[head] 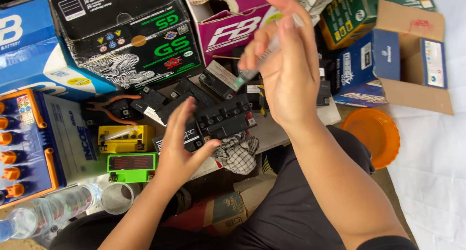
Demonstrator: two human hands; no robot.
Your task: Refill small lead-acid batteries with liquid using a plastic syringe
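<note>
A person seated at a cluttered low tabletop raises the right hand above a cluster of small black batteries. Its grip is pinched on a clear syringe, thumb and fingers pressed around the barrel, with the dark tip angled down and to the left, just above the batteries and not touching them. The syringe is blurred, so its contents cannot be told.

The left hand hovers lower, grip spread, fingers straight and apart, thumb pointing toward the nearest black battery. It holds nothing; whether the thumb touches the battery's edge cannot be told.

A checked black-and-white cloth lies crumpled at the near edge of the tabletop, just beside the left thumb. To the left sit a yellow battery and, nearer the person, a green battery. Orange-handled pliers lie behind the yellow one. A large white-and-blue battery with orange caps fills the far left, with a clear plastic bottle lying on its side below it.

Cardboard boxes ring the back: a black one, a magenta one and a blue one. An orange bowl rests on the floor at right, beside the person's dark-clad knee.
</note>
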